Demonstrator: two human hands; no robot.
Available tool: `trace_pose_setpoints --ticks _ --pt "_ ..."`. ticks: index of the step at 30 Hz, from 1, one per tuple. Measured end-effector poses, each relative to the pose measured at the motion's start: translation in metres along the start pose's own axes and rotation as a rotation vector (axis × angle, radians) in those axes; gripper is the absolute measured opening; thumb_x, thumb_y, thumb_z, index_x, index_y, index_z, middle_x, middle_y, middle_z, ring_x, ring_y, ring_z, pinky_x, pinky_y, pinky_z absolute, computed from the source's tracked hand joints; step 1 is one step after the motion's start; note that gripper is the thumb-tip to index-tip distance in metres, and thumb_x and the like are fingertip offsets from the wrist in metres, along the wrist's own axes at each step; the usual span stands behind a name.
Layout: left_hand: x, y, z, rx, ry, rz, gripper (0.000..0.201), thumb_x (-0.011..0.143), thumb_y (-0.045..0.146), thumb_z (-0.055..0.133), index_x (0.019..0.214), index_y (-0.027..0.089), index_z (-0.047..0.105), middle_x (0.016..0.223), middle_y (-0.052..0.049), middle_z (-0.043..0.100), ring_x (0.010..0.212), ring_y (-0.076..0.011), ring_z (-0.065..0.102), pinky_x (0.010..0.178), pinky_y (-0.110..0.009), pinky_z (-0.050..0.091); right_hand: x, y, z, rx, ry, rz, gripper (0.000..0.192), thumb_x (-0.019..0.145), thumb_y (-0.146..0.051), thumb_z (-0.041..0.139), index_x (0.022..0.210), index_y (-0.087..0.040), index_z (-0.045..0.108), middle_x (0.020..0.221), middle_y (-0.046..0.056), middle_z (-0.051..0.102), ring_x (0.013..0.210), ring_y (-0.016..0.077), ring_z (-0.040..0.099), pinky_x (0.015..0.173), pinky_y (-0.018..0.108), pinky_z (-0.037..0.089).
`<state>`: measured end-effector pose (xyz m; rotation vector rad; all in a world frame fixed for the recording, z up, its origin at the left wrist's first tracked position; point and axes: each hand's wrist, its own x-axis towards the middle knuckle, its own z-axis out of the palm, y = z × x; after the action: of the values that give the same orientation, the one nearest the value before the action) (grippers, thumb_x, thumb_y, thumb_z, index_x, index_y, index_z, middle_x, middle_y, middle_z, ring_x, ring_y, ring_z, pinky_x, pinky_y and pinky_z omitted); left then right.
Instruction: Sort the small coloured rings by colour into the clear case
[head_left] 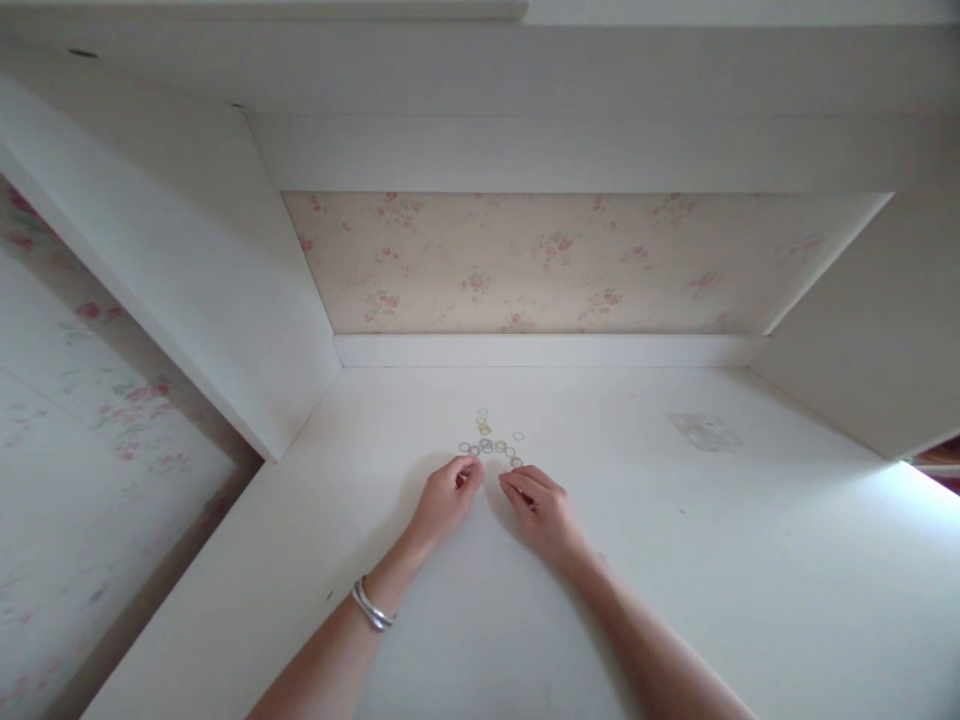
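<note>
Several small metal rings (489,440), silver and gold, lie in a loose cluster on the white desk top (675,560). My left hand (447,494) rests just below the cluster with fingers curled and fingertips pinched at a ring on the cluster's near left edge. My right hand (541,505) lies beside it, fingers together and pointing left toward the rings, its fingertips near a ring at the cluster's near right edge. Whether either hand holds a ring is too small to tell. Silver bangles (371,606) sit on my left wrist.
White side panels (225,300) and a shelf above box in the desk. Floral wallpaper (555,260) covers the back. A faint grey smudge (705,432) marks the desk at the right. Bright light falls on the right edge.
</note>
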<state>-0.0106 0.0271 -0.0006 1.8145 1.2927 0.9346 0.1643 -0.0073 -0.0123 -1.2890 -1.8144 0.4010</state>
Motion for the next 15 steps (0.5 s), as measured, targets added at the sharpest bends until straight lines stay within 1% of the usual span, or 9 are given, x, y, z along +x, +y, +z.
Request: trace_pose_setpoints --ticks 3,5,9,13,15 --pt "-0.009 0.006 0.001 -0.061 -0.081 -0.010 0.029 0.087 0.040 0.045 0.093 0.019 0.064 0.090 -0.003 0.068 0.082 -0.0151 0.061 0.076 -0.025 0.046 -0.005 -0.007 0.001 0.001 -0.091 -0.098 0.028 0.092 -0.029 0.041 0.100 -0.023 0.067 0.099 0.007 0.065 0.086 0.0142 0.061 0.077 0.025 0.049" --pt "-0.013 0.008 0.000 -0.097 -0.118 -0.029 0.027 0.086 0.038 0.046 0.091 0.018 0.065 0.088 -0.003 0.068 0.081 -0.0150 0.060 0.075 -0.025 0.046 -0.008 -0.010 0.000 0.005 -0.132 -0.132 0.029 0.093 -0.029 0.040 0.104 -0.024 0.066 0.101 0.006 0.065 0.088 0.0134 0.061 0.079 0.024 0.049" --pt "-0.019 0.011 -0.008 -0.154 -0.217 -0.112 0.032 0.086 0.042 0.045 0.094 0.017 0.063 0.080 -0.002 0.065 0.066 -0.0128 0.057 0.060 -0.023 0.044 -0.009 -0.012 -0.001 0.006 -0.178 -0.152 0.030 0.094 -0.029 0.038 0.104 -0.026 0.066 0.102 0.005 0.065 0.088 0.0128 0.062 0.080 0.024 0.049" --pt "-0.021 0.010 -0.017 -0.164 -0.213 -0.140 0.034 0.083 0.045 0.050 0.096 0.016 0.062 0.080 -0.003 0.065 0.064 -0.0118 0.054 0.058 -0.022 0.043 -0.008 -0.015 -0.003 0.003 -0.213 -0.155 0.031 0.094 -0.029 0.037 0.104 -0.027 0.066 0.101 0.004 0.066 0.088 0.0128 0.062 0.080 0.024 0.048" --pt "-0.020 0.006 -0.021 -0.152 -0.198 -0.150 0.033 0.083 0.044 0.050 0.097 0.016 0.062 0.081 -0.003 0.066 0.064 -0.0120 0.055 0.059 -0.023 0.044 -0.007 -0.014 -0.005 -0.024 -0.189 -0.107 0.031 0.093 -0.032 0.037 0.105 -0.026 0.066 0.100 0.005 0.066 0.087 0.0139 0.062 0.079 0.025 0.048"
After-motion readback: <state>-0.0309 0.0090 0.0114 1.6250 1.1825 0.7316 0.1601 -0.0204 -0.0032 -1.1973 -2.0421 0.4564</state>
